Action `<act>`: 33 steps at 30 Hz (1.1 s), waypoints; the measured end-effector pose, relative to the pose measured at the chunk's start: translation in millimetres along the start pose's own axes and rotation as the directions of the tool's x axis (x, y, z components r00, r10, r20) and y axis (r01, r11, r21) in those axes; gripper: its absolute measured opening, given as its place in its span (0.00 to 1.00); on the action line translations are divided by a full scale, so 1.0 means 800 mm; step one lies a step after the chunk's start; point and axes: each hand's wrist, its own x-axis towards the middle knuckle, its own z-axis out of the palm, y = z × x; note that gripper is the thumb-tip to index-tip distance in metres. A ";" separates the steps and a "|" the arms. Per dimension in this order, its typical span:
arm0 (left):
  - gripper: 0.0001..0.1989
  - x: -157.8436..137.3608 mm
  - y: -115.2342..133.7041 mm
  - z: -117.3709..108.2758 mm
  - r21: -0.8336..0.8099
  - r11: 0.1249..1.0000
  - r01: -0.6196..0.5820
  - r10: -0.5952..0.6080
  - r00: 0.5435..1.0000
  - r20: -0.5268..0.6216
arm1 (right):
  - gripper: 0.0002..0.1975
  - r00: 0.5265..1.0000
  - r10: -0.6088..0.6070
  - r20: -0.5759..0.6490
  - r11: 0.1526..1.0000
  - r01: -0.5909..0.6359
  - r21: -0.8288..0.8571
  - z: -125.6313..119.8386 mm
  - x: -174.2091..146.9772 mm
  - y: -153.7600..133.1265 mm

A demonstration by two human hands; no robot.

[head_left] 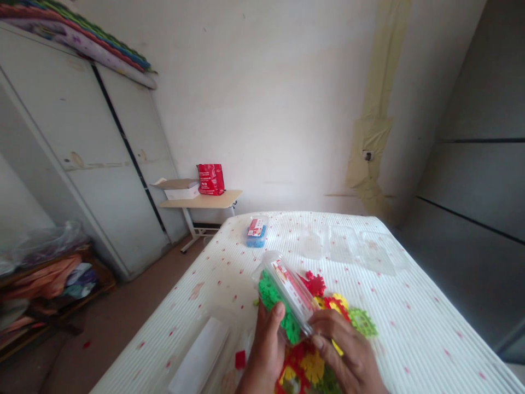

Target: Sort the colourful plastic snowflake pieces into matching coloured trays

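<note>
the person's hands (346,342) are bare, with a rounded thumb (276,314) and uncovered wrists (253,377).

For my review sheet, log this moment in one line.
left hand: holds clear box, green pieces inside | right hand: touching box's near end | nearby: loose colored pieces

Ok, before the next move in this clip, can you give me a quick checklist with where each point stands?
1. Left hand around the box of green pieces: ok.
2. Right hand on the box: ok, fingertips at its near corner.
3. Box shut all round: cannot tell, the fingers hide part of the edge.
4. Label facing up: ok.
5. Tabletop under the box free of loose pieces: not ok, red, yellow and green ones lie there.
</note>
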 end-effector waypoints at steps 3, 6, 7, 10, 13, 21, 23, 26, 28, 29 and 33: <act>0.34 0.000 -0.004 0.003 -0.001 1.000 -0.018 0.018 1.000 -0.005 | 0.05 0.998 0.007 -0.065 0.998 -0.011 -0.055 0.006 -0.006 0.005; 0.34 0.000 -0.006 0.005 -0.008 0.999 -0.038 0.038 0.999 0.007 | 0.05 0.990 0.047 -0.134 0.995 -0.057 -0.079 0.010 -0.009 0.005; 0.34 -0.001 -0.007 0.005 -0.012 0.999 -0.042 0.042 0.999 0.011 | 0.05 0.987 0.059 -0.149 0.995 -0.071 -0.075 0.010 -0.009 0.005; 0.34 -0.001 -0.009 0.004 -0.020 0.999 -0.047 0.047 0.999 0.010 | 0.08 0.976 0.139 -0.171 0.989 -0.145 -0.025 0.005 -0.006 0.001; 0.33 -0.001 -0.011 0.001 -0.027 0.999 -0.042 0.042 0.999 -0.004 | 0.09 0.944 0.237 -0.230 0.971 -0.239 0.021 -0.003 -0.001 -0.003; 0.35 0.000 -0.013 -0.003 -0.020 0.999 -0.044 0.044 0.999 -0.006 | 0.03 0.963 0.043 -0.266 0.979 -0.093 -0.180 0.000 -0.004 0.016; 0.38 -0.001 -0.009 -0.003 0.013 0.999 -0.052 0.052 0.999 -0.007 | 0.02 0.967 0.069 -0.244 0.967 -0.125 -0.223 0.000 -0.006 0.027; 0.39 -0.003 0.000 -0.002 0.091 0.993 -0.068 0.071 0.997 -0.025 | 0.04 0.949 0.188 -0.251 0.933 -0.253 -0.256 -0.004 -0.009 0.041; 0.41 -0.003 0.005 -0.002 0.141 0.986 -0.084 0.091 0.995 -0.041 | 0.07 0.917 0.281 -0.285 0.907 -0.350 -0.233 -0.009 -0.009 0.047; 0.41 -0.004 0.007 -0.001 0.164 0.982 -0.091 0.100 0.994 -0.049 | 0.09 0.897 0.325 -0.301 0.895 -0.394 -0.208 -0.012 -0.009 0.049; 0.43 -0.002 0.011 0.004 0.230 0.968 -0.104 0.119 0.991 -0.054 | 0.12 0.835 0.454 -0.312 0.855 -0.506 -0.110 -0.017 -0.009 0.056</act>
